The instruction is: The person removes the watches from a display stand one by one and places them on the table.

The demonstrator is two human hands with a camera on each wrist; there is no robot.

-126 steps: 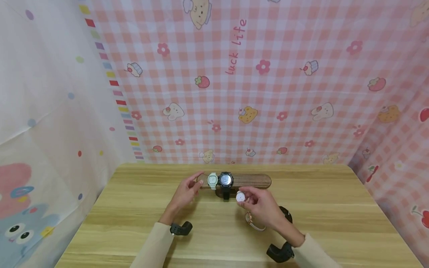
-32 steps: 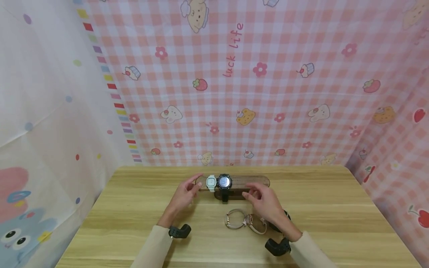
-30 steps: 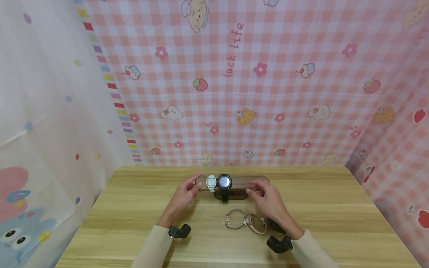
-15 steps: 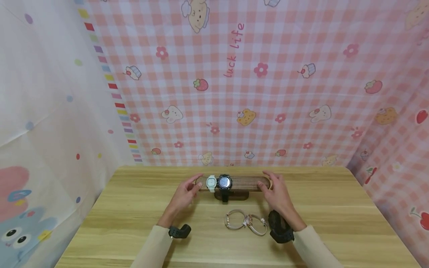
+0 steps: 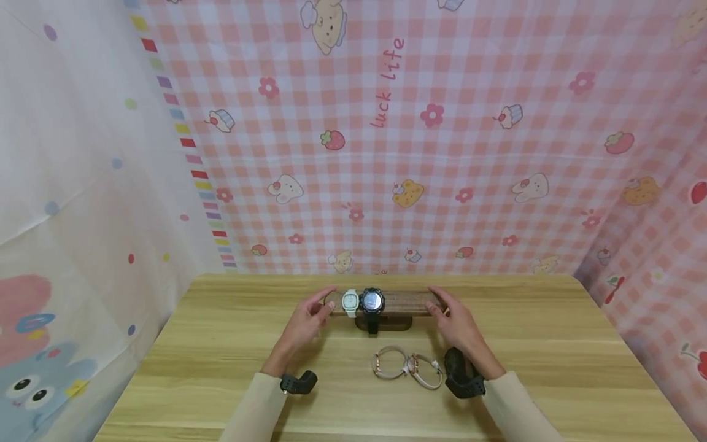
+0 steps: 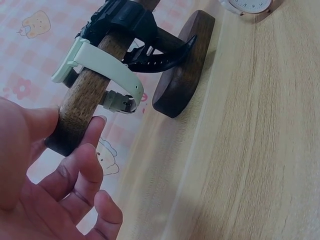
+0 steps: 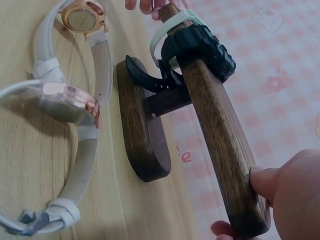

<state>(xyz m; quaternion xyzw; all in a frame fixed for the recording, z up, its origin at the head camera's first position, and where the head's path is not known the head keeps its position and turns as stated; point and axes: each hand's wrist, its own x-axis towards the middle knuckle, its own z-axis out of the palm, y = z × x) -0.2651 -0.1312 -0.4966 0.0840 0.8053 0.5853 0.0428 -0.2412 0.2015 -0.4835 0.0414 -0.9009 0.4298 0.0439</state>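
Observation:
A dark wooden T-bar watch stand [image 5: 411,301] stands near the table's back edge. My left hand [image 5: 304,319] pinches the left end of its bar between thumb and fingers. At the right end, my right hand [image 5: 458,319] holds the bar the same way, its thumb on the near side. A pale green square watch [image 5: 350,302] is fastened round the bar's left part. Beside it hangs a black sports watch [image 5: 372,302], its strap end dangling towards the base [image 7: 145,145]. Two watches with white straps, one left [image 5: 390,362] and one right [image 5: 426,371], lie in front of the stand.
A black watch-like loop [image 5: 455,361] lies beside my right wrist, partly covered by the wrist camera [image 5: 466,387]. The wooden table [image 5: 353,405] reaches back to a pink checked cloth [image 5: 469,153] behind the stand.
My right hand has let go of a white-strapped watch, which now lies on the table, and moved right to grip the bar's right end. The left hand stays at the left end.

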